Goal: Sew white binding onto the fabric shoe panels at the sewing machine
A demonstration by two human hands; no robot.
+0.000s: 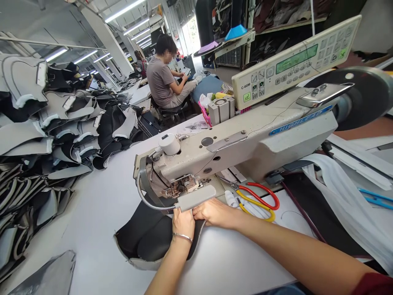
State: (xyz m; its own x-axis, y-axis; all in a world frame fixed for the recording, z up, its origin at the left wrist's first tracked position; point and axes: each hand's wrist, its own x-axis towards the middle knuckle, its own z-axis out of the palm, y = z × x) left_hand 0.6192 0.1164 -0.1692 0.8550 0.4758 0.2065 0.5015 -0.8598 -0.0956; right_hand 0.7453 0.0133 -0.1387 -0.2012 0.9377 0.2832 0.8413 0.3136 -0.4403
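Note:
A black padded fabric piece [155, 235] with a pale grey edge lies curved on the white table under the head of an industrial sewing machine [196, 157]. My left hand [183, 223], with a silver bangle at its wrist, grips the piece close to the needle area; its fingertips are partly hidden by a grey bar-shaped machine attachment [198, 198]. Right beside it, my right hand [215, 213] has its fingers closed on the right edge of the same piece. The needle itself is hidden.
Red-and-yellow-handled scissors [259, 200] lie right of my right hand. A control panel [296, 61] stands on the machine. Stacked grey and black fabric pieces [61, 127] fill the left. A plastic bag [46, 276] lies at front left. Another person [164, 78] sits beyond the table.

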